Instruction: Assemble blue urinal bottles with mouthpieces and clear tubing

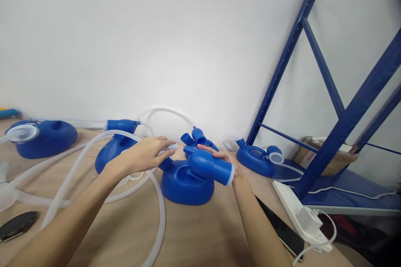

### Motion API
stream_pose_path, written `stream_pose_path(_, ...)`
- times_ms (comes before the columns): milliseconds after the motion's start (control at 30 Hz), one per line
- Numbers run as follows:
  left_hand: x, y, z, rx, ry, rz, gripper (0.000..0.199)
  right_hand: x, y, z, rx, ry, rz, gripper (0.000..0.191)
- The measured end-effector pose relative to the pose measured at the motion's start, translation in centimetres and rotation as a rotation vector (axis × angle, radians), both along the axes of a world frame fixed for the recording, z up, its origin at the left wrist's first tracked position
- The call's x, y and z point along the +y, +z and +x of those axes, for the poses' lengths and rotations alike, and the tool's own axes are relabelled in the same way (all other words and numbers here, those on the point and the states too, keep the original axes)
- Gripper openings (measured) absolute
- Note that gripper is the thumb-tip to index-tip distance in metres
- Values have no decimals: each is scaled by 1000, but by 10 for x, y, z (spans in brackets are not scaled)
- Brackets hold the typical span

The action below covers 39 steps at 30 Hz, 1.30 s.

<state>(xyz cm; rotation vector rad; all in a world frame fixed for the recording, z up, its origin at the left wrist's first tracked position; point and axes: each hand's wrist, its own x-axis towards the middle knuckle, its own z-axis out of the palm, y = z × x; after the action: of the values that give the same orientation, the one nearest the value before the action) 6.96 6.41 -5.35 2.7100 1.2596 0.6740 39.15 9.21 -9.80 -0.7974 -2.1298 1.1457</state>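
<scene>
Fingers (163,157) of my left hand (142,154) are pinching a translucent tube end (172,147) while I am working from afar, the fingers of my right hand (231,160) wrapping the far side of a blue cup (209,166) and gripping it. The cup is lying on its side in that grasp, its pale rim facing right and its narrow nozzle (189,150) pointing left toward the tube end, a small gap showing between them. Beneath, a blue jug (188,192) is standing on the brown surface (200,238); I am not able to tell whether the cup is touching it. A long pale hose (161,217) is looping across the surface under my left arm. Behind the cup, another blue jug (211,146) is standing near the white wall (188,50), while a third jug (255,163) is sitting to the right by the blue rack (372,79). Two more, a nearer jug (105,156) and a farther jug (50,138), are resting at left. A dark phone (285,231) is lying beside the white power strip (294,208), and a black object (19,224) is lying at the lower left.
</scene>
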Motion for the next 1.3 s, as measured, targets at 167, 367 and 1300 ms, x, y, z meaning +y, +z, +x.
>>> stream_pose_path(167,-19,12,6,-25,-174,-1,46,-3,9,-5,219,384,-70,75)
stream_pose_path(367,-27,20,-4,-26,-212,-43,43,-8,12,-4,224,318,-73,82)
stream_pose_path(1300,-16,4,0,-191,-66,740,36,-87,63,-65,620,-502,218,37)
